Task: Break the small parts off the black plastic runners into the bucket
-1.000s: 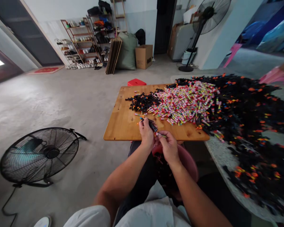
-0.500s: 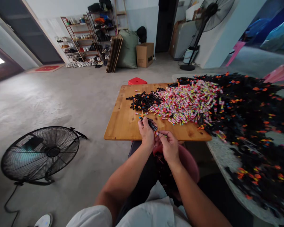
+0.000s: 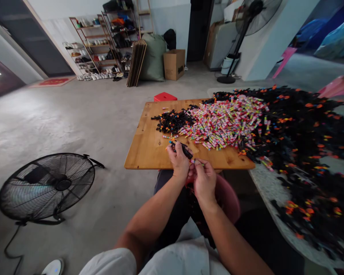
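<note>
My left hand (image 3: pixel 178 162) is closed round black plastic pieces (image 3: pixel 187 152) that poke out past the fingers, one with a blue and orange tip. Right beside it, the fingertips of my right hand (image 3: pixel 205 182) pinch a small pink label-wrapped tube (image 3: pixel 193 161) against the lower end of the black pieces. Whether the tube is joined to them I cannot tell. Both hands are over the near edge of the wooden board (image 3: pixel 149 152). A heap of similar pink and yellow tubes (image 3: pixel 226 122) lies beyond, with a small pile of black pieces (image 3: pixel 173 121) to its left.
A large mound of black pieces with orange parts (image 3: pixel 301 122) covers the stone-like table (image 3: pixel 263 187) at right. Below my hands is a reddish tub (image 3: pixel 231 198) by my legs. A floor fan (image 3: pixel 63 185) stands left; a red stool (image 3: pixel 165 96) is behind the board.
Both hands stay together in almost the same place, with the fingers shifted slightly around the tube and black pieces. The whole view has shifted a little.
</note>
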